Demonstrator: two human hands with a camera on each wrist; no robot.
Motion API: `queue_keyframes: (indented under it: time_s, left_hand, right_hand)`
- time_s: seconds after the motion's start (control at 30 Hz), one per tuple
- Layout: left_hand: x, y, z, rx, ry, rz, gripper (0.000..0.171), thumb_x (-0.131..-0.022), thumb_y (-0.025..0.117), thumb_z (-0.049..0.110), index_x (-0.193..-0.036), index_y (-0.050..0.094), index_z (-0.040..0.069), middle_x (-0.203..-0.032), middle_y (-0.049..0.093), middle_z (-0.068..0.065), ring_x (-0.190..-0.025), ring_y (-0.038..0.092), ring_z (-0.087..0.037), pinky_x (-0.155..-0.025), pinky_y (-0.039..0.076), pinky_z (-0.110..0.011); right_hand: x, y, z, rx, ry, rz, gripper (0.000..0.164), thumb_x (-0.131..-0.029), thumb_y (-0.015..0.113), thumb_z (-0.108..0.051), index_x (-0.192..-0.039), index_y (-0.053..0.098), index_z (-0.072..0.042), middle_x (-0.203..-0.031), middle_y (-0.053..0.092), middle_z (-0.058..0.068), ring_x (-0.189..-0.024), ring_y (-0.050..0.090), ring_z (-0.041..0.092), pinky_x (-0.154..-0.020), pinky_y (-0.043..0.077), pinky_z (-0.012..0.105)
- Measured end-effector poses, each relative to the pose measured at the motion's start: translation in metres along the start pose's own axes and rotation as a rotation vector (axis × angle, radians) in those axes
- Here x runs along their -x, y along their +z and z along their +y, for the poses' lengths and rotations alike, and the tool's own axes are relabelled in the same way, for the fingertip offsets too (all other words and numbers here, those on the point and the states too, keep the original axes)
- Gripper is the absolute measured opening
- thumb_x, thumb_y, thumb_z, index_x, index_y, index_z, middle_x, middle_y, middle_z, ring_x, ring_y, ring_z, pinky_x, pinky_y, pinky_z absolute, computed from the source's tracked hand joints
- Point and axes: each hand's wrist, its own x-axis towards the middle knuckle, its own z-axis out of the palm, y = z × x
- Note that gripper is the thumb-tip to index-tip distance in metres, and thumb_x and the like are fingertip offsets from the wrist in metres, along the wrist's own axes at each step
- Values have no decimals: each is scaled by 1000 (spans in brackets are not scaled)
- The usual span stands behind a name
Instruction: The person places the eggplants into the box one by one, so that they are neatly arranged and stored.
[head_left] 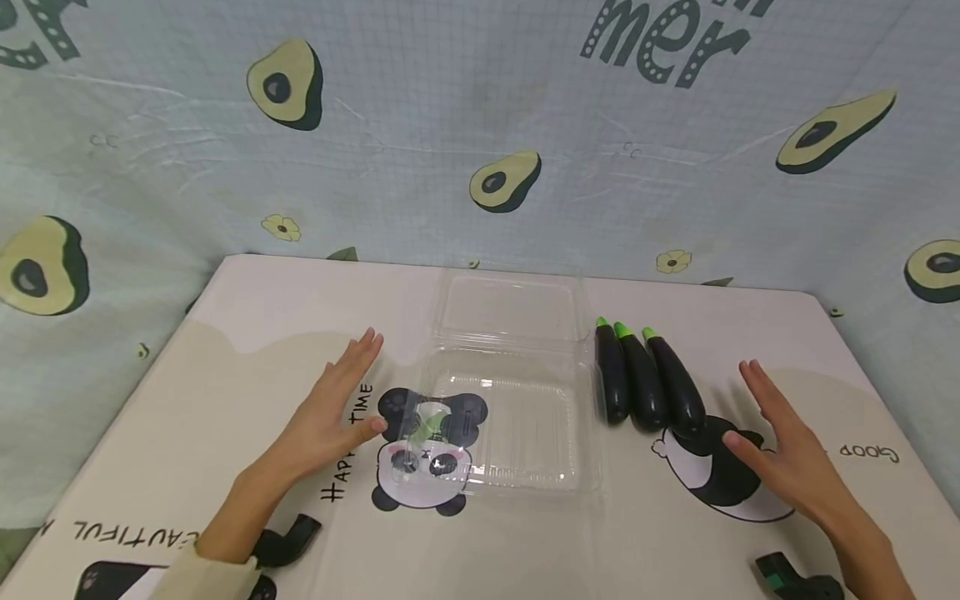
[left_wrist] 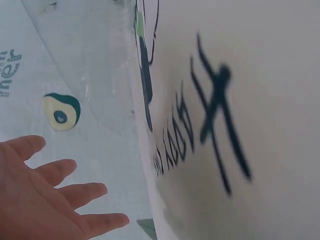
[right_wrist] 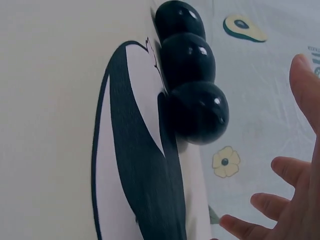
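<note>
A clear plastic clamshell box (head_left: 525, 433) lies with its lid (head_left: 513, 307) laid back, in the middle of the table. Just right of it, three dark eggplants (head_left: 645, 383) with bright green stem ends lie side by side; the right wrist view shows their rounded ends (right_wrist: 197, 112). My left hand (head_left: 330, 417) hovers left of the box, fingers extended and apart from it. To the right of the eggplants my right hand (head_left: 791, 454) is held with fingers spread, touching nothing. Both hands hold nothing, and the left wrist view shows the left hand's spread fingers (left_wrist: 82, 195).
The table (head_left: 285, 300) has a pale printed cover with a panda and lettering. A patterned cloth (head_left: 405, 125) with avocados hangs behind it. Black curved objects lie by the left forearm (head_left: 288, 542) and by the right forearm (head_left: 798, 579).
</note>
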Motion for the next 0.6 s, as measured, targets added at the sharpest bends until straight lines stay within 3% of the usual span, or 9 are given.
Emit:
queue_keyframes:
  time_s: [0.1,0.23,0.33,0.43,0.6]
  left_hand:
    - [-2,4,4,37,26,-14,94,-83,51,70,-154,20,18,-159,15,-10,-141,12,-45,-104,9,-70]
    - [-5,12,7,76,76,-28,93,-84,46,73,-154,19,19,-159,14,-7,-141,13,-44,-104,10,-70]
    - [-7,18,7,111,105,-33,90,-85,45,73,-154,20,20,-159,14,-5,-141,14,-42,-104,9,-70]
    - [-8,24,6,160,132,-43,87,-86,48,69,-154,22,21,-159,15,-5,-142,15,-40,-103,12,-71]
    - [-6,31,1,238,158,-68,80,-88,61,50,-153,25,21,-159,14,-5,-143,15,-32,-102,20,-69]
  right_hand:
    - [-4,7,-2,4,-1,14,88,-85,69,-14,-154,16,-27,-158,18,0,-129,24,-12,-96,24,5]
    - [-8,14,-4,24,17,30,83,-87,68,-17,-154,19,-25,-157,23,1,-118,43,2,-85,41,19]
    - [-10,18,-5,18,34,46,79,-88,66,-18,-153,23,-23,-152,32,6,-103,47,5,-75,45,25]
    - [-12,23,-5,-12,38,77,75,-88,66,-18,-152,27,-23,-145,41,10,-95,46,-2,-71,41,16]
    - [-15,31,-5,-59,13,172,67,-88,65,-12,-149,37,-21,-145,42,-3,-94,46,-6,-74,36,6]
